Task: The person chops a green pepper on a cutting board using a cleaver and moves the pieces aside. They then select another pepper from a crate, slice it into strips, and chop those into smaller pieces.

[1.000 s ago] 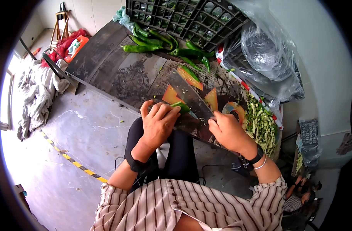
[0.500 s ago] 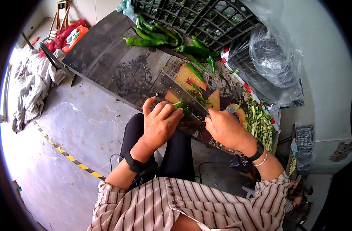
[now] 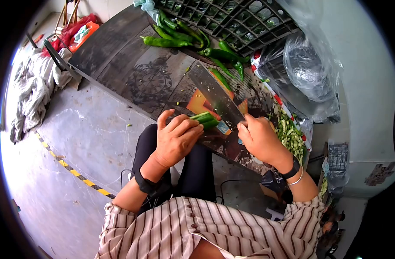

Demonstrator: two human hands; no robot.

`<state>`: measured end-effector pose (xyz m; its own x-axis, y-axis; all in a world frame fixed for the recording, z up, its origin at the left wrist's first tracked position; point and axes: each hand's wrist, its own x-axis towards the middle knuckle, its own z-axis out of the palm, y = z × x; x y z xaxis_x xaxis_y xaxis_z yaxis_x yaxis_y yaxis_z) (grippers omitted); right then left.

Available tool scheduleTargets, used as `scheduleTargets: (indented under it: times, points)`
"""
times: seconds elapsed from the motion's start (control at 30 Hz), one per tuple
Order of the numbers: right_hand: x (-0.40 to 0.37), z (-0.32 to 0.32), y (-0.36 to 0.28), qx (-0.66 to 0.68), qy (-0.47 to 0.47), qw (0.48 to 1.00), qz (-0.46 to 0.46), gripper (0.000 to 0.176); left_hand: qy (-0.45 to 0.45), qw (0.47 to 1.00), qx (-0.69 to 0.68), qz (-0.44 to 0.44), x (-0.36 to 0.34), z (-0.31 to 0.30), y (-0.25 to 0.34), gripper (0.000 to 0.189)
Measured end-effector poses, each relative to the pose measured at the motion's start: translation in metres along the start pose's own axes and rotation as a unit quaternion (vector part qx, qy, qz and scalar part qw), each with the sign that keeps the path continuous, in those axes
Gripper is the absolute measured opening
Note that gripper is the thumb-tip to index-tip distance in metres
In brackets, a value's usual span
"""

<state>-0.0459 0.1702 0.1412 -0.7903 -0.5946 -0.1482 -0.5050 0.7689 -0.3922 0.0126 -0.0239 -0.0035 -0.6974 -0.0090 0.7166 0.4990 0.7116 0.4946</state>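
Counter (image 3: 119,56), dark and patterned: whole peppers (image 3: 163,42) heaped at far edge, chopped pile (image 3: 290,136) at right end; left hand (image 3: 176,140), grip curled down on cut pepper (image 3: 205,119) at near edge; right hand (image 3: 260,140), grip clenched on cleaver (image 3: 215,95), blade tilted, just beside cut pepper.

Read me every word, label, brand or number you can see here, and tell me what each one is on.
No text reads clearly.
Orange packet, upper left: print, too blurred.
Blue and white patch between the green peppers and the cleaver: too small to read.
Table top: ornamental pattern, no letters.
Paper on the wall, lower right: blurred.
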Motion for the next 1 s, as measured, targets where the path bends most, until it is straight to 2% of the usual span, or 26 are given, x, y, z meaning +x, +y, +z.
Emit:
scheduleTargets:
  times: [0.3, 0.57, 0.63, 0.77, 0.83, 0.97, 1.0]
  points:
    - [-0.003, 0.01, -0.002, -0.036, -0.02, 0.999, -0.022, 0.015, -0.002, 1.0, 0.003, -0.015, 0.004, -0.002, 0.001, 0.016]
    - [0.001, 0.01, 0.002, -0.029, -0.041, 0.998, -0.026, 0.016, -0.011, 1.0, -0.01, 0.021, 0.002, -0.006, -0.01, 0.027]
    - [0.002, 0.01, 0.005, -0.026, -0.043, 0.997, -0.051, 0.016, -0.003, 1.0, -0.009, 0.013, 0.001, -0.008, -0.011, 0.028]
    - [0.005, 0.005, 0.001, -0.012, -0.064, 0.998, -0.002, 0.018, 0.009, 1.0, -0.012, 0.016, 0.0, -0.006, -0.015, 0.028]
    - [0.006, 0.005, 0.001, -0.036, -0.06, 0.995, -0.065, 0.017, 0.008, 1.0, -0.017, 0.012, 0.001, -0.005, -0.015, 0.026]
    - [0.007, 0.009, 0.003, -0.024, -0.059, 0.997, -0.045, 0.018, 0.01, 1.0, -0.024, 0.007, 0.0, -0.004, -0.016, 0.022]
    - [0.007, 0.009, 0.003, -0.013, -0.065, 0.998, -0.007, 0.018, 0.008, 1.0, -0.023, 0.003, 0.0, -0.003, -0.016, 0.022]
